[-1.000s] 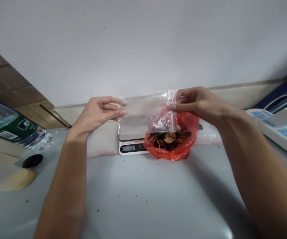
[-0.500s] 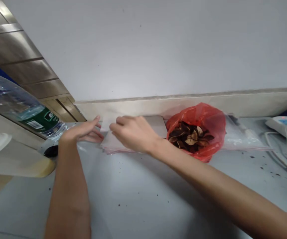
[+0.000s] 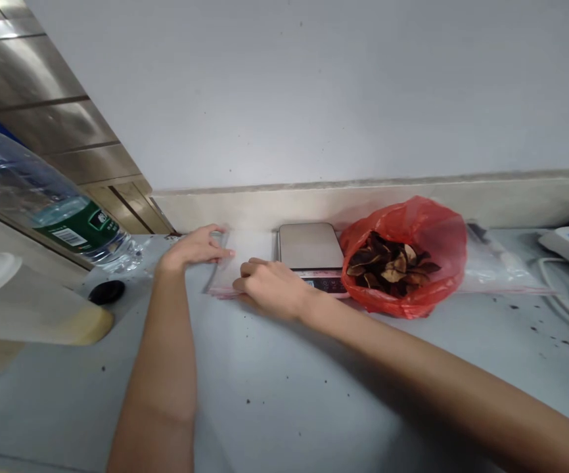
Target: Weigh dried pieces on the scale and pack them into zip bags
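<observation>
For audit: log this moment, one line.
left hand: at left edge of bags | right hand: over their near-right corner | scale: beside bags | red bag: dried pieces inside

Grey tbl [image 3: 265, 394]: clr bags [image 3: 250, 244], scale [image 3: 310, 243], red bag [image 3: 439, 249]

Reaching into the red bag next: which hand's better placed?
Right, likely: the right hand is by the scale's near left corner, closer to the red bag; the left hand is farther off, beside the clear bags.
</observation>
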### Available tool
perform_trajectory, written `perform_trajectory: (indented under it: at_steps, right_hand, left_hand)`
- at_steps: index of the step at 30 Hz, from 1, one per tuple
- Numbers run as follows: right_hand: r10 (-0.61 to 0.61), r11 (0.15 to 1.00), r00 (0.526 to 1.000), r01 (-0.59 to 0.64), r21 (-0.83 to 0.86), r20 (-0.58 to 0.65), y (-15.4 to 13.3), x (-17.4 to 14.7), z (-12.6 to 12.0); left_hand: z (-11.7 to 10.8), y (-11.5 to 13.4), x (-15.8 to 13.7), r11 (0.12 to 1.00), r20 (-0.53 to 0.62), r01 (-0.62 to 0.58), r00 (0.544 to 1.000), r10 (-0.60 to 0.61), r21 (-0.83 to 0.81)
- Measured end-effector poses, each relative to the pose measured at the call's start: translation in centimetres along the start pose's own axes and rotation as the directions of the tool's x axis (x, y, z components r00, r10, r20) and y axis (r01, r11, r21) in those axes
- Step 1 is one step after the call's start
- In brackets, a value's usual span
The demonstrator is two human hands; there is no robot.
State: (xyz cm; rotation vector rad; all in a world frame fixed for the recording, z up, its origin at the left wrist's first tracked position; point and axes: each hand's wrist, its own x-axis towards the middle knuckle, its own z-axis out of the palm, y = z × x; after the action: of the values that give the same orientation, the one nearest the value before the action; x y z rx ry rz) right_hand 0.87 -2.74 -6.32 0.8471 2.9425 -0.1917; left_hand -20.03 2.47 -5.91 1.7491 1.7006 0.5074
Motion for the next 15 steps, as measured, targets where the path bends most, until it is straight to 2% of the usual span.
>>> perform_trajectory:
  at_steps: [3,7,12,15]
  right_hand:
    - [0.009,1.0,1.0,-0.009,-0.03,-0.01,-0.1,-0.4,0.5]
    - [0.016,0.996,0.999,-0.018,-0.086,-0.029,-0.2,-0.7,1.1]
    - [-0.005,0.995,1.0,0.003,-0.097,-0.027,-0.1,-1.1,1.2]
    - [-0.03,0.994,0.999,0.028,-0.102,-0.019,0.1,-1.5,1.0]
  left_hand:
    - [0.1,0.2,0.4,0.996,-0.041,0.026,0.999,-0.023,0.084]
    - [0.7,1.2,0.9,0.987,-0.077,-0.026,0.996,0.039,0.156]
    - [1.9,2.9,1.0,0.986,0.116,-0.109,0.989,0.095,0.124]
    - [2.6,3.5,0.8,0.986,0.172,-0.123,0.98,0.102,0.115]
